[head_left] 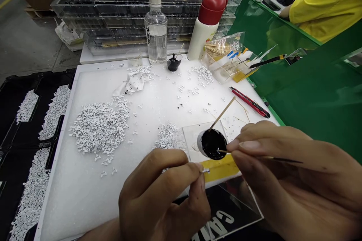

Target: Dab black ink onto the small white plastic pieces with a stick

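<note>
My left hand (161, 192) pinches a tiny white piece (205, 171) between thumb and finger; my right hand (283, 169) pinches a thin brush (285, 160), tip at a small cup of black paint (212, 144).

Glossy black liquid (213, 145) fills a smooth plastic cap (200, 147).

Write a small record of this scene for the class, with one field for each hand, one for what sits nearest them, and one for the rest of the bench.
Left hand: pinches a small white piece
Right hand: holds a thin stick, one end at a cap of black liquid
Nearest: a toothpick leans from the cap, which sits on a clear plastic sheet
Rest: a heap of white pieces, a red utility knife, a water bottle
</note>
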A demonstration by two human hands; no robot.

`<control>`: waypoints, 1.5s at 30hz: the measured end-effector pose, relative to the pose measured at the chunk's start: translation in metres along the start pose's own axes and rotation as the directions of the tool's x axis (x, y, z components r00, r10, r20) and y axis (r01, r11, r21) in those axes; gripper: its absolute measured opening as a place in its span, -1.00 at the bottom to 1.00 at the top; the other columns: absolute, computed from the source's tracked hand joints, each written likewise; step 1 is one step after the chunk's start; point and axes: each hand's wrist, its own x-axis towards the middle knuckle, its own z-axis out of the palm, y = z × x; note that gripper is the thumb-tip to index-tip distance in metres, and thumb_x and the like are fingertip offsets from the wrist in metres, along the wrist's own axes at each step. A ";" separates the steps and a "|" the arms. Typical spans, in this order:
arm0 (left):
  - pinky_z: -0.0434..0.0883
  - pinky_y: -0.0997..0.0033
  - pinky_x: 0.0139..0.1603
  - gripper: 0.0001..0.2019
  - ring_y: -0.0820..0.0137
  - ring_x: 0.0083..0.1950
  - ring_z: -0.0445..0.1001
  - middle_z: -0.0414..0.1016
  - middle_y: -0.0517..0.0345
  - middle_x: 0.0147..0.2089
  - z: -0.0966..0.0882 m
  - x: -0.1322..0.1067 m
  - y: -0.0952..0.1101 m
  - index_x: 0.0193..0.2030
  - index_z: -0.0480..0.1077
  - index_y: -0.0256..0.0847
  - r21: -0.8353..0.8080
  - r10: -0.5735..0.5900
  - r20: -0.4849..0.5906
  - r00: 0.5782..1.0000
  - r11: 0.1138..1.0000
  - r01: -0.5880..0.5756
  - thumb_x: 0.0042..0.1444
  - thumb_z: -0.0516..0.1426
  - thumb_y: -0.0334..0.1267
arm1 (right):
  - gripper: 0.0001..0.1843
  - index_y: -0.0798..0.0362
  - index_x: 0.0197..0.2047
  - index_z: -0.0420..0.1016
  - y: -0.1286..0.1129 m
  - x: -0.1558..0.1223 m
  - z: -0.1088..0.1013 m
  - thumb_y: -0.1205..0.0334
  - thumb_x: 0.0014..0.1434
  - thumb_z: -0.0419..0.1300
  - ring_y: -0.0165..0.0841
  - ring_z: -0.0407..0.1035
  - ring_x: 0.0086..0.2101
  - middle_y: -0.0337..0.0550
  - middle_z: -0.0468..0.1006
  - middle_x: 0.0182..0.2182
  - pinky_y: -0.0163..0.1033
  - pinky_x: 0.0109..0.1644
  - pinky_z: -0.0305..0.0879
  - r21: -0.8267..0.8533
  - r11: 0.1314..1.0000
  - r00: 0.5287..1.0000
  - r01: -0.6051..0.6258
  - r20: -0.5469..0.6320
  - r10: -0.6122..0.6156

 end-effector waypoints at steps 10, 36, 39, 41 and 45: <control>0.63 0.54 -0.32 -0.83 0.45 -0.31 0.61 0.60 0.18 -0.26 -0.009 -0.005 -0.004 -0.16 0.51 -0.19 -0.032 0.031 0.053 0.998 0.999 -0.029 0.16 0.28 -0.51 | -0.78 -0.20 0.05 0.56 0.007 -0.019 -0.014 0.13 0.36 0.40 -0.40 0.55 -0.31 -0.28 0.67 -0.22 -0.27 -0.29 0.57 -0.162 0.985 0.993 -0.050 0.098 0.067; 0.60 0.70 -0.17 -0.78 0.57 -0.26 0.62 0.57 0.23 -0.23 -0.012 -0.004 -0.007 -0.17 0.48 -0.27 -0.050 0.059 0.081 0.995 0.997 -0.055 0.13 0.23 -0.63 | -0.83 -0.11 -0.02 0.62 0.002 -0.016 -0.002 0.23 0.32 0.42 -0.39 0.53 -0.35 -0.22 0.66 -0.25 -0.28 -0.41 0.49 -0.085 0.987 0.991 -0.135 -0.029 0.133; 0.59 0.72 -0.15 -0.79 0.59 -0.26 0.60 0.56 0.24 -0.22 -0.012 -0.003 -0.005 -0.18 0.48 -0.28 -0.052 0.066 0.076 0.995 0.997 -0.062 0.13 0.23 -0.63 | -0.76 -0.15 0.02 0.63 0.005 -0.017 -0.008 0.24 0.29 0.44 -0.38 0.54 -0.35 -0.24 0.67 -0.24 -0.27 -0.39 0.52 -0.086 0.991 0.994 -0.103 0.032 0.106; 0.59 0.72 -0.17 -0.79 0.60 -0.27 0.60 0.56 0.25 -0.23 -0.011 -0.003 -0.004 -0.18 0.48 -0.27 -0.051 0.061 0.069 0.996 0.997 -0.058 0.14 0.23 -0.62 | -0.71 -0.20 0.05 0.62 0.003 -0.020 -0.009 0.20 0.28 0.46 -0.35 0.57 -0.29 -0.26 0.67 -0.21 -0.24 -0.31 0.58 -0.109 0.990 0.994 -0.094 0.048 0.100; 0.60 0.65 -0.28 -0.80 0.56 -0.31 0.60 0.57 0.24 -0.24 -0.009 -0.005 -0.004 -0.18 0.48 -0.24 -0.068 0.030 0.032 0.999 0.997 -0.028 0.15 0.23 -0.60 | -0.52 -0.36 0.05 0.60 -0.008 -0.019 -0.003 0.33 0.16 0.54 -0.43 0.57 -0.29 -0.39 0.68 -0.17 -0.29 -0.25 0.64 -0.041 0.999 0.998 -0.016 -0.054 0.014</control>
